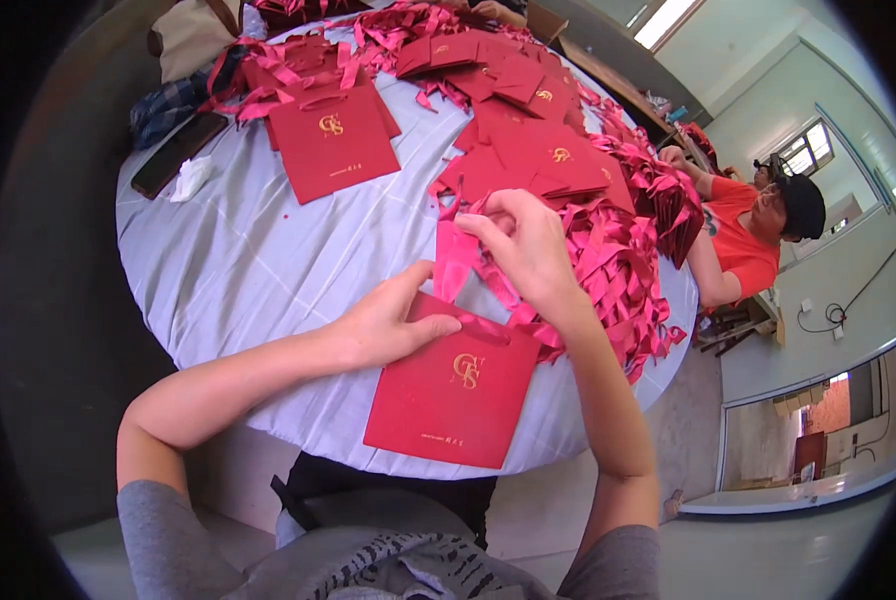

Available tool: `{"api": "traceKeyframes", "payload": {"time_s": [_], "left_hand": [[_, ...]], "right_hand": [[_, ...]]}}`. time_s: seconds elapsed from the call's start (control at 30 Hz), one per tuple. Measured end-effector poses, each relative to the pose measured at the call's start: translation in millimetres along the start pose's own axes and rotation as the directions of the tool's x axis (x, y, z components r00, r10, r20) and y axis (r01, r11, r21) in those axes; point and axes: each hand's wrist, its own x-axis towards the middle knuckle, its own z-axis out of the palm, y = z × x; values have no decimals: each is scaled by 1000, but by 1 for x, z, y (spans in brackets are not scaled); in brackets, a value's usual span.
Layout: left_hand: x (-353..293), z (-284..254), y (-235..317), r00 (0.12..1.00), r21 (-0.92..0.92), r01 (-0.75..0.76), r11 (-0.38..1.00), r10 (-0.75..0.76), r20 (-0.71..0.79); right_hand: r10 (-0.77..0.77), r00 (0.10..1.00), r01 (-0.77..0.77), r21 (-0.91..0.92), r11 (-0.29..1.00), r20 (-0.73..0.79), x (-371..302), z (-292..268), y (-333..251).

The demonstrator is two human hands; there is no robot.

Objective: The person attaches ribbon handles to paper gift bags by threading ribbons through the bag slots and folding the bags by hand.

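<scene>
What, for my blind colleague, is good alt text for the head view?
The right hand pinches a pink ribbon above a red bag; the left hand touches the bag's top. More bags and ribbons lie on the table; another person is at right.

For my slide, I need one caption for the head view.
Left hand on a red bag, right hand pinching pink ribbon beyond its top edge.

Bare tabletop (233, 265) lies open beyond the left hand (383, 325), as far as the red bags (333, 150) and crumpled tissue (193, 178); a narrow lane passes between those bags and the piled bags (533, 155). The ribbon heap (613, 280) obstructs the right side; the held bag (443, 410) and left forearm (238, 385) bar the left and middle of the near edge.
</scene>
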Motion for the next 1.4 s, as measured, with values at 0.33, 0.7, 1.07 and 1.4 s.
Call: {"api": "traceKeyframes", "payload": {"time_s": [0.33,0.7,1.07,1.4], "left_hand": [[-13,-5,19,864,768,-306,563,503,-25],[-16,24,-9,577,339,-814,472,588,567],[-17,23,-13,613,281,-774,567,561,557],[-17,21,-12,611,268,-769,580,543,576]], "right_hand": [[36,972,-70,139,988,230,-84,-24,-2],[-7,989,-2,61,998,149,-100,4,2],[-8,992,0,63,998,123,-103,9,-4],[-3,988,6,-17,1000,151,-95,11,-11]]}}
